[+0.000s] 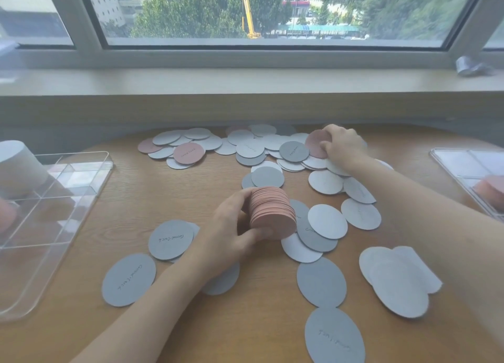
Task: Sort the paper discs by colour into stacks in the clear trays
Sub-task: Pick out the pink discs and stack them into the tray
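Left hand at centre, fingers curled round a thick stack of pink paper discs, right hand at one o'clock, fingertips pinching a single pink disc, grey and white discs scattered over the wooden table, clear trays at nine o'clock and three o'clock.

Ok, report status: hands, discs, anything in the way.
Left hand grips pink stack. Right hand pinches pink disc at far pile. Grey discs scattered around; nothing blocking.

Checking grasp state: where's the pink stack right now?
Head view, centre of the table: the pink stack is gripped in the left hand, above scattered grey discs.
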Demonstrator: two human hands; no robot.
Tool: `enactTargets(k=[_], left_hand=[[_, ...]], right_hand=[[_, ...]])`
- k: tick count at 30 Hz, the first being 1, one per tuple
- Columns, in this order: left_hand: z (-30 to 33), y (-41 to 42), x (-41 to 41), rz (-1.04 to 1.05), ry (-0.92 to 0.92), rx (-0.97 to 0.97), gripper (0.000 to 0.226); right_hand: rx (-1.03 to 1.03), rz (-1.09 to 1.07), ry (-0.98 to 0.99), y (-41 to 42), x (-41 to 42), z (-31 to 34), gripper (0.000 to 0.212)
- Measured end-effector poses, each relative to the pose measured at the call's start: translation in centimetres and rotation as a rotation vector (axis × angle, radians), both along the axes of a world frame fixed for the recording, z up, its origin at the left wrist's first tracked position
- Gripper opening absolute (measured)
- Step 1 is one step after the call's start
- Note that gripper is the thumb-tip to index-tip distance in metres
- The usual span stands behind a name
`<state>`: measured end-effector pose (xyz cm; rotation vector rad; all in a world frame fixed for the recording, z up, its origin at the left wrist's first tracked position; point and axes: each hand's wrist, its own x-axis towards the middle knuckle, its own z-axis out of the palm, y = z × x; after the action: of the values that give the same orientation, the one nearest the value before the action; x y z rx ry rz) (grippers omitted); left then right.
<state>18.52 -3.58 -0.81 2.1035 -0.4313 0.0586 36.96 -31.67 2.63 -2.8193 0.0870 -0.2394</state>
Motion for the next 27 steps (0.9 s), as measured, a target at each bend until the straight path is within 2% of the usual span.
enactTargets(k=[4, 8, 12, 16, 20, 23, 27], left_hand=[[0.0, 0.0, 0.1, -0.006, 0.008, -0.016, 0.067], [0.0, 0.1, 0.1, 0.003, 0.028, -0.039, 0.066], [0.0, 0.1, 0.1, 0.008, 0.031, -0.042, 0.066], [0.1, 0.0, 0.0, 0.019, 0.011, -0.034, 0.077], [0.3, -0.1, 0.0, 0.011, -0.011, -0.003, 0.085], [0.4, -0.2, -0.1, 0.001, -0.022, 0.017, 0.087], [0.2, 0.1, 0.0, -0.005, -0.029, 0.010, 0.090]], right_hand=[[0.266, 0.097, -0.062, -0.1, -1.9, 1.3, 0.026], [0.331, 0.219, -0.106, 0.9, -5.1, 1.7, 0.035], [0.561, 0.330, -0.186, 2.8, -10.1, 2.1, 0.045], [0.723, 0.499, -0.071, 5.2, -13.7, 0.9, 0.046], [0.781, 0.592, 0.093, 6.4, -15.0, -0.3, 0.042], [0.723, 0.620, 0.189, 7.2, -15.6, 0.0, 0.040], [0.584, 0.691, 0.287, 8.0, -16.1, 0.4, 0.068]])
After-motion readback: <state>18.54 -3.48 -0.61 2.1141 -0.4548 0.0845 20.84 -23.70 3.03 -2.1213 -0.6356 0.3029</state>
